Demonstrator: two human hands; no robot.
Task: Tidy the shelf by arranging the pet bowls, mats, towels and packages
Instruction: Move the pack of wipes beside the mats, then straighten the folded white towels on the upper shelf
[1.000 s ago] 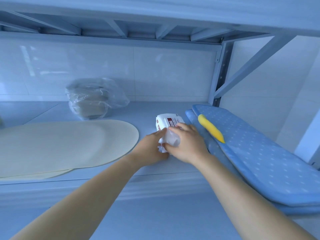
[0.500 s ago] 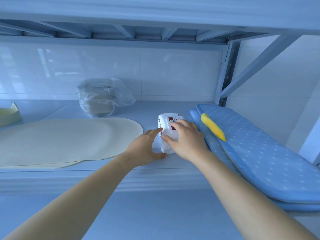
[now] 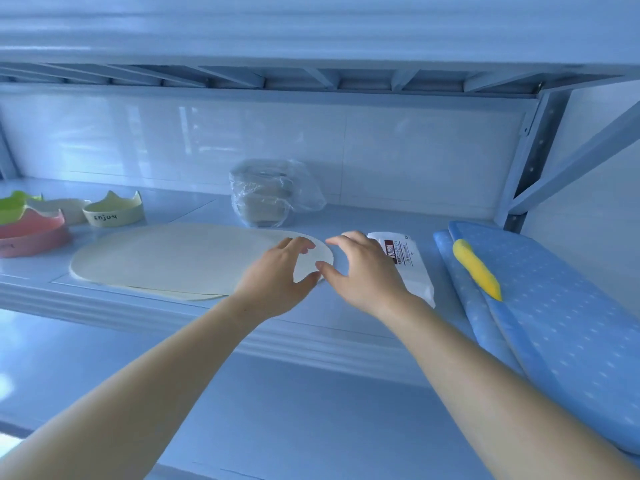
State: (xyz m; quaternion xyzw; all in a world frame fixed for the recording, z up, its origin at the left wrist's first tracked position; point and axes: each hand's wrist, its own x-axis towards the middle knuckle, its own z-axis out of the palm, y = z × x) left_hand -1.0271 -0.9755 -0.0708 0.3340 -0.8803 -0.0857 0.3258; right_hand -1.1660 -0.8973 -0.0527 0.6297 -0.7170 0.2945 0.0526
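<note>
A white package (image 3: pixel 407 268) with red print lies flat on the shelf, just right of my right hand (image 3: pixel 360 271). Neither hand holds anything. My left hand (image 3: pixel 277 278) hovers with loosely spread fingers over the right end of the cream oval mats (image 3: pixel 180 259), stacked two deep. My right hand is open beside it, between mat and package. Cat-ear pet bowls stand at far left: a cream one (image 3: pixel 114 211) marked "enjoy", a pink one (image 3: pixel 31 232), a green one (image 3: pixel 14 206). Blue dotted folded mats (image 3: pixel 554 306) with a yellow tag (image 3: pixel 476 268) lie at right.
A clear plastic bag of brownish items (image 3: pixel 266 194) sits against the back wall. The upper shelf's underside (image 3: pixel 311 77) hangs low above. A slanted brace and post (image 3: pixel 540 161) close the right end. The shelf's front lip (image 3: pixel 207 323) runs below my wrists.
Both hands have let go of the white package, which now lies flat, and moved left toward the mat's end. The view swung left, bringing the bowls into sight.
</note>
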